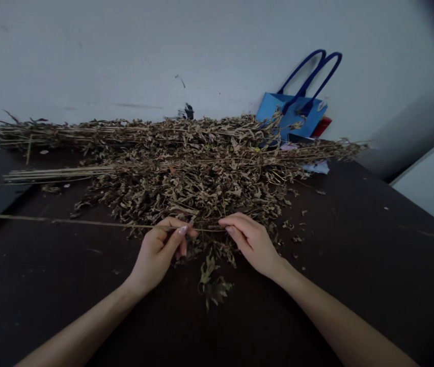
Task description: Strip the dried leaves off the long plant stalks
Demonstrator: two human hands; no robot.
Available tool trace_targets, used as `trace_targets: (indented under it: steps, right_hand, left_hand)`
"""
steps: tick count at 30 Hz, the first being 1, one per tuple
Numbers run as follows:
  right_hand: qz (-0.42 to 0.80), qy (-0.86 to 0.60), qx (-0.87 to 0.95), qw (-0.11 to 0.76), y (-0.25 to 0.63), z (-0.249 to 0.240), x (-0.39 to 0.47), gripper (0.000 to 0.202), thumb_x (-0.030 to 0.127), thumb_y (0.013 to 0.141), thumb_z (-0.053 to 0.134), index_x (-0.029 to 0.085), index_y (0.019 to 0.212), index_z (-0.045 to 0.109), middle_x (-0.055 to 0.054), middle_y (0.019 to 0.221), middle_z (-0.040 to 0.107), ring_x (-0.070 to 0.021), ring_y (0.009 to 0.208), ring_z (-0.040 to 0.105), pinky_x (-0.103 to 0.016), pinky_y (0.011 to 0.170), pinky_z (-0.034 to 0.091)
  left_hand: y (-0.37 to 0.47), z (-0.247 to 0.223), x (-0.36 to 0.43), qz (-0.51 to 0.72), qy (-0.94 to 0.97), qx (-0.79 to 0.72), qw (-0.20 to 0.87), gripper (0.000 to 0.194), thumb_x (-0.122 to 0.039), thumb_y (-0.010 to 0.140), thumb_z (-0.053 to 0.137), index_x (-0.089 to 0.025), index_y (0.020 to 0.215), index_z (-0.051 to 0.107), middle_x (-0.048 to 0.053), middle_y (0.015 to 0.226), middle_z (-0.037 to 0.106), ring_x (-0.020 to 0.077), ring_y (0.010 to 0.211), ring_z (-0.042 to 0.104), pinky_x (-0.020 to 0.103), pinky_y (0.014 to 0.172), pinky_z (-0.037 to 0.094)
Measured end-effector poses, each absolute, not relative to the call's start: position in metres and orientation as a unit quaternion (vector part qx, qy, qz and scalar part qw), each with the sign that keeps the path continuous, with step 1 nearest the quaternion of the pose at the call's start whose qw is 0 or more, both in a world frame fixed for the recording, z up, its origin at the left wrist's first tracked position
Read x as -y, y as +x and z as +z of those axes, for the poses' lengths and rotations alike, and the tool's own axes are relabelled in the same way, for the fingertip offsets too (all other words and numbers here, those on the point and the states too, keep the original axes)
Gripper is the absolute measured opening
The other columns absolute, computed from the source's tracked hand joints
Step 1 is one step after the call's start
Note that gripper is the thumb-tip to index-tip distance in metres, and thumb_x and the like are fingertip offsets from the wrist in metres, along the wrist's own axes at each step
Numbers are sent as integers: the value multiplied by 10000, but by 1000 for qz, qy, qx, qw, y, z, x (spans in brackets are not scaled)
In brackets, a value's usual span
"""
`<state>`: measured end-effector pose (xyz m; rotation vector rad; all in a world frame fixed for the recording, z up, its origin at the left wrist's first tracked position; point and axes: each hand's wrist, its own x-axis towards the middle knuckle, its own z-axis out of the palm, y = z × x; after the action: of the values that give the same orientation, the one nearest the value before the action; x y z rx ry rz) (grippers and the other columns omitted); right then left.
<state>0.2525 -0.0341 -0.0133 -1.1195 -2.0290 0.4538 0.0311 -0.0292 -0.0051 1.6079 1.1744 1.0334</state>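
A long, thin dried plant stem (pixel 87 222) runs from the left edge of the view to between my hands. My left hand (pixel 159 244) pinches it between thumb and fingers. At its right end, my right hand (pixel 251 242) is closed, thumb and forefinger together on the stem's tip. Just behind both hands lies a heap of dried, curled leaves (pixel 190 191). A greenish dried leaf cluster (pixel 213 285) shows below and between the hands, near the front of the heap.
Bundles of dried leafy stalks (pixel 133 133) lie along the wall on the dark table (pixel 354 265). A blue bag (pixel 297 112) leans at the back right. Gold-coloured scissor-like handles (pixel 277 176) show at the heap's right. A flat dark object (pixel 6 201) lies left.
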Motion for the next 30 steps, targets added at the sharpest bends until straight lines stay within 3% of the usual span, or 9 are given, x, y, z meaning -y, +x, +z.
trace_targets:
  steps: [4, 8, 13, 19, 24, 30]
  right_hand:
    - [170, -431, 819, 338, 248, -12, 40, 172, 269, 907, 485, 194, 1020, 590, -27, 828, 636, -123, 718, 598, -237, 663, 477]
    - [136, -398, 860, 288, 246, -14, 43, 171, 247, 922, 453, 200, 974, 609, -22, 809, 653, -129, 722, 605, -243, 669, 466]
    - [112, -420, 847, 305, 251, -12, 40, 202, 235, 930, 433, 202, 918, 631, -25, 844, 686, -128, 727, 635, -231, 675, 467]
    - [102, -430, 851, 285, 254, -7, 40, 186, 262, 922, 453, 197, 915, 628, -17, 760, 658, -123, 676, 593, -227, 643, 438]
    - [113, -401, 861, 292, 246, -5, 47, 253, 349, 892, 507, 159, 1040, 584, -23, 700, 598, -139, 677, 536, -252, 634, 427]
    - [166, -394, 845, 321, 239, -7, 51, 206, 207, 934, 396, 193, 998, 591, -27, 823, 612, -117, 724, 565, -235, 662, 436]
  left_hand:
    - [32, -6, 32, 385, 659, -450, 464, 372, -302, 890, 490, -137, 579, 609, 66, 833, 626, 86, 566, 515, 205, 517, 439]
    - [33, -5, 35, 370, 649, -434, 503, 297, -316, 889, 490, -133, 708, 638, 60, 855, 610, 75, 536, 515, 210, 509, 446]
    - [34, -2, 33, 428, 596, -452, 508, 215, -325, 895, 479, -140, 932, 580, 30, 813, 596, 62, 483, 480, 196, 453, 415]
    - [32, -2, 31, 416, 621, -450, 488, 251, -308, 902, 473, -129, 775, 595, -9, 627, 528, 70, 489, 467, 191, 482, 406]
    - [31, -2, 34, 392, 652, -438, 479, 281, -308, 905, 474, -128, 757, 629, 12, 697, 558, 66, 515, 484, 193, 508, 424]
    - [32, -2, 40, 380, 655, -399, 517, 216, -297, 894, 497, -124, 864, 624, 44, 822, 604, 68, 539, 519, 205, 526, 461]
